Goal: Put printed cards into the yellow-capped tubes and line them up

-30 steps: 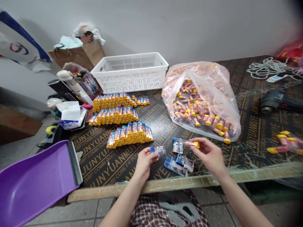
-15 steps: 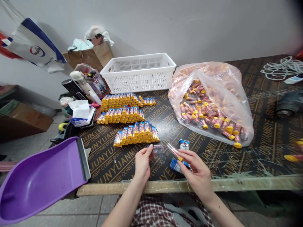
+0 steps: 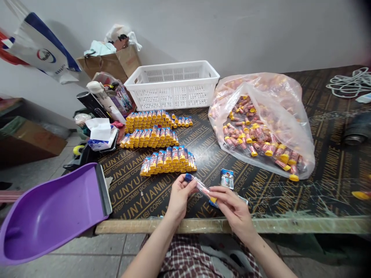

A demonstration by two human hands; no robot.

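While the right hand (image 3: 235,210) pinches the tube (image 3: 204,190), whose long axis points to ten o'clock, the left hand (image 3: 179,197) there (fingertips nearly closed too) grips a blue-ended sleeve (image 3: 188,177).

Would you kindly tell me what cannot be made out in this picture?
Head view:
Lower wrappers: partly hidden behind the right hand.
Held tube: too small to tell whether it is inside the clear wrapper.
Dark tool: blurred, cut off by the right edge.
White basket: front wall hides its floor.
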